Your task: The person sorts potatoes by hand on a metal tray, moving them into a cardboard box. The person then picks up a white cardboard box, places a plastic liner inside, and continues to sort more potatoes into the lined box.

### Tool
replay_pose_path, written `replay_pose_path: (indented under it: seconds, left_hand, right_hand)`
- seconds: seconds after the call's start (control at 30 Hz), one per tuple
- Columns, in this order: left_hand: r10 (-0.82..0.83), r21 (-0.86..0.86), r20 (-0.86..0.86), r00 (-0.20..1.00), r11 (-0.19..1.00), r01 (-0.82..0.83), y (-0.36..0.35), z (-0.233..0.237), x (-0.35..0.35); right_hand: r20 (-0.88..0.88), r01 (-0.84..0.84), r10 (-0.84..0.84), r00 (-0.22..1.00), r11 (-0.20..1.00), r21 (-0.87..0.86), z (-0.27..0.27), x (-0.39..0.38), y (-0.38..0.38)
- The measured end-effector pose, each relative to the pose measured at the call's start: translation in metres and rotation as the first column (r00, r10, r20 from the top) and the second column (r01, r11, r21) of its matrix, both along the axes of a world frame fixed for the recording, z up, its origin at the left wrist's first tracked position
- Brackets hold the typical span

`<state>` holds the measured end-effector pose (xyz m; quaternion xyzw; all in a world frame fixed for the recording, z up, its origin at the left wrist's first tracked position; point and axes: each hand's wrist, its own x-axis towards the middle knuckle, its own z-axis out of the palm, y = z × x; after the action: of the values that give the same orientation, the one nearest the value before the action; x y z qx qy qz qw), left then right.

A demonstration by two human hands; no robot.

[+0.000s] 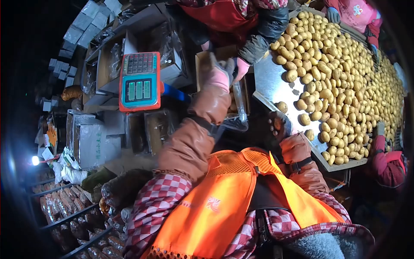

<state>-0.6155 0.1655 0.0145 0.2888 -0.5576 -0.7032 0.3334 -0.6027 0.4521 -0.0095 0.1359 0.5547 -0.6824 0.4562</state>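
Note:
My left hand point(219, 74), in a grey glove with a pink cuff, reaches over a cardboard box point(201, 74). Its fingers look apart, though slightly blurred. Clear plastic point(239, 103) hangs over the box's near side, and a few potatoes partly show inside. A co-worker's gloved hand point(254, 49) is at the same box, close beside mine. Low by the corner of the sorting table point(269, 80), my right hand point(279, 125) wears a dark glove; its fingers are loosely bent and apart, with nothing visible in them. One potato point(281, 107) lies on the table just above it.
Many potatoes point(345, 86) cover the sloping table on the right. A red and blue digital scale point(140, 82) stands left of the box. Open cartons point(110, 64), stacked boxes point(92, 140) and racks of bagged goods point(64, 207) line the left. Other people work around the table.

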Motion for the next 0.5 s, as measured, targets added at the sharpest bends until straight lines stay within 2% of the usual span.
replay_pose_path:
  seconds: [0.07, 0.13, 0.17, 0.2, 0.27, 0.33, 0.37, 0.43, 0.5]
  left_hand:
    - [0.018, 0.044, -0.065, 0.998, 0.999, -0.016, -0.004, 0.003, 0.011]
    - [-0.037, 0.069, -0.082, 0.996, 0.997, 0.043, -0.005, -0.005, 0.020]
    - [-0.123, 0.098, -0.006, 0.992, 0.988, 0.123, -0.010, -0.022, 0.026]
    - [-0.378, 0.174, 0.273, 0.885, 0.924, 0.341, -0.034, -0.061, 0.029]
    - [-0.551, 0.475, 0.249, 0.796, 0.786, 0.396, -0.027, -0.077, 0.051]
    - [-0.504, 0.585, 0.055, 0.862, 0.716, 0.381, 0.016, -0.063, 0.093]
    - [-0.572, 0.536, 0.107, 0.813, 0.722, 0.438, 0.020, -0.082, 0.107]
    - [-0.643, 0.368, 0.344, 0.684, 0.763, 0.531, 0.007, -0.151, 0.142]
    - [-0.668, 0.426, 0.448, 0.594, 0.743, 0.515, 0.001, -0.155, 0.165]
  right_hand:
    - [-0.007, -0.028, 0.028, 1.000, 1.000, -0.012, -0.004, 0.000, 0.000]
    - [-0.007, -0.044, 0.044, 0.999, 0.998, -0.035, -0.011, 0.000, -0.002]
    - [-0.003, -0.050, 0.050, 0.999, 0.998, -0.045, -0.017, 0.000, -0.002]
    - [0.001, -0.062, 0.062, 0.998, 0.997, -0.052, -0.021, -0.001, -0.001]
    - [-0.009, -0.118, 0.117, 0.993, 0.991, -0.056, -0.024, -0.003, -0.002]
    - [-0.028, -0.142, 0.140, 0.990, 0.988, -0.056, -0.023, -0.004, -0.006]
    - [-0.042, -0.144, 0.142, 0.989, 0.988, -0.048, -0.020, -0.003, -0.007]
    - [-0.060, -0.143, 0.141, 0.988, 0.989, -0.043, -0.017, 0.000, -0.007]
    - [-0.071, -0.136, 0.132, 0.989, 0.989, -0.052, -0.016, 0.001, -0.007]
